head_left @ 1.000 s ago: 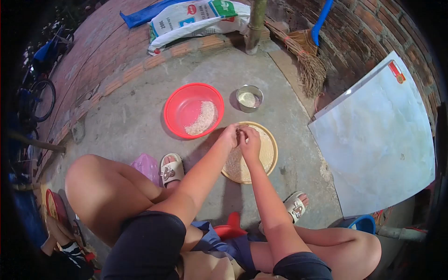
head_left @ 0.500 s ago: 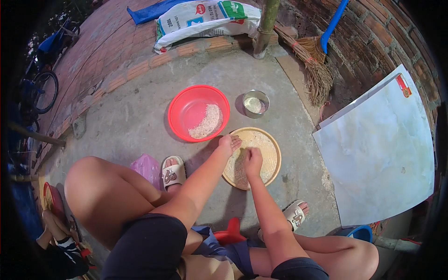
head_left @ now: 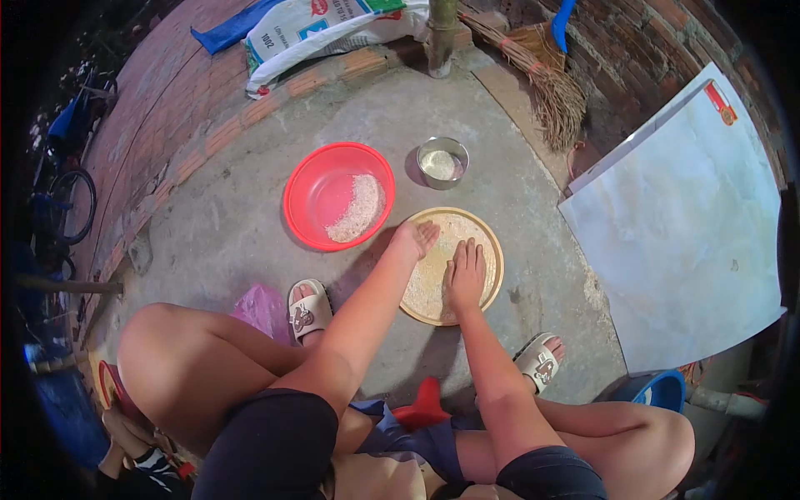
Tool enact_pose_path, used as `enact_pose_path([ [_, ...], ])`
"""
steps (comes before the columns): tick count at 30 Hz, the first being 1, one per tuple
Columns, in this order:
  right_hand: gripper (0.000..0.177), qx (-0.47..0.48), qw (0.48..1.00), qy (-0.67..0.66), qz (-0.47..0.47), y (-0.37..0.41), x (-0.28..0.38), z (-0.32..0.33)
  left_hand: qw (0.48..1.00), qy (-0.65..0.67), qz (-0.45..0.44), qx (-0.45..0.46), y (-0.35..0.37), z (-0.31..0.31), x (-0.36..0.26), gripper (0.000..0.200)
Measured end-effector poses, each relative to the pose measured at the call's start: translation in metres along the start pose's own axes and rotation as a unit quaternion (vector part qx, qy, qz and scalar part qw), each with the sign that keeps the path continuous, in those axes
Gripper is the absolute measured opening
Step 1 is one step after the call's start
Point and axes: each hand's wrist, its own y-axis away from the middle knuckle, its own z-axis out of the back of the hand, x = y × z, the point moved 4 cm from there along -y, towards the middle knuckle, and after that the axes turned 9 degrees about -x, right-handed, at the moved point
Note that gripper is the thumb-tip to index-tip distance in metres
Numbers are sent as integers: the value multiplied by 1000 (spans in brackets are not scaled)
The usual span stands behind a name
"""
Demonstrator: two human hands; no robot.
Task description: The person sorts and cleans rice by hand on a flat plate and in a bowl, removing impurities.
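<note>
A round, shallow, tan tray (head_left: 500, 268) lies on the concrete in front of me, with pale, rice-like grains (head_left: 433, 283) spread over its bottom. At its upper left edge, my left hand (head_left: 418, 239) is open, palm turned up and fingers stretched toward the middle. My right hand (head_left: 467, 279) lies flat over the right half, fingers extended and pointing away from me, at the grain layer. Neither hand grips anything. Just left of the tray stands a red plastic basin (head_left: 321, 193) with a heap of pale grains along its right side. Behind the tray is a small metal bowl (head_left: 442, 182) holding pale grains.
A pink plastic bag (head_left: 263, 310) sits by my left sandal (head_left: 309, 308). To the right lies a large whitish sheet (head_left: 675, 242). A straw broom (head_left: 554, 112) leans near the brick wall, and a printed sack (head_left: 333, 37) lies behind. Another person's legs (head_left: 125, 437) show at lower left.
My right hand has gone from curled, knuckles up, to flat with fingers stretched over the tray. My left hand stays open at the edge. The view has shifted slightly.
</note>
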Motion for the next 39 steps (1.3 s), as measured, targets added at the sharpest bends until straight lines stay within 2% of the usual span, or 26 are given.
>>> enact_pose_path([
  [1,45,2,1000,2,-6,3,-5,0,998,56,8,-28,7,-9,-3,38],
  [2,45,20,1000,-9,-8,4,-7,-1,993,103,24,51,-3,-25,-12,39],
  [4,46,36,999,-19,-19,1,-14,-3,965,92,-39,244,-5,-69,-40,44],
  [6,47,29,999,-21,-21,2,-14,-4,977,18,-133,163,86,-92,-58,50],
  [7,47,26,999,-22,-32,5,-13,-3,978,6,-132,162,84,-88,-55,50],
  [9,47,24,999,-22,-15,2,-13,1,968,-140,-207,-19,61,-59,-51,53],
  [11,48,21,999,-20,-21,-1,-10,5,925,-155,-335,-91,19,-13,-35,46],
  [13,49,21,999,-18,-36,8,-6,8,922,-211,-312,-91,-18,30,-11,39],
  [15,52,74,990,-118,6,16,10,6,923,-223,-306,-72,-5,36,-6,36],
  [16,45,39,991,-116,62,19,18,9,924,-228,-301,-53,2,35,-6,34],
  [17,45,38,991,-116,60,20,19,11,924,-230,-301,-52,1,37,-8,34],
  [19,36,170,955,-200,140,28,30,7,964,-200,-175,-8,-6,36,-4,35],
  [20,28,119,950,-231,170,34,30,0,963,-202,-176,-7,-9,37,-5,35],
  [23,20,111,948,-242,175,39,28,-8,973,-170,-158,-18,-14,41,-5,36],
  [27,15,119,965,-207,108,23,28,-8,977,-163,-138,-12,-12,37,5,37],
  [28,12,26,973,-227,-31,13,22,-6,979,-161,-126,-20,-12,37,9,37],
  [29,10,-67,954,-238,-167,6,12,-3,979,-160,-125,-19,-9,34,11,37],
  [30,10,-66,955,-237,-164,-6,15,2,983,-164,-81,10,-5,29,17,36],
  [31,10,-54,935,-302,-179,-19,17,6,985,-167,-37,38,-2,24,21,36],
  [32,12,-40,910,-365,-193,-31,18,7,980,-176,-18,91,-13,20,24,35],
  [33,12,-38,911,-364,-190,-42,14,7,981,-171,-17,92,-18,16,24,35],
  [35,14,33,951,-296,-83,-62,18,3,981,-131,-42,140,-25,5,19,33],
  [36,19,20,935,-325,-139,-67,11,0,975,-166,-87,118,-14,2,12,33],
  [37,19,21,935,-325,-140,-67,9,0,975,-167,-87,117,-4,-1,8,33],
  [39,26,-94,974,-202,-52,-68,2,5,992,-87,-57,76,-4,1,-1,36],
])
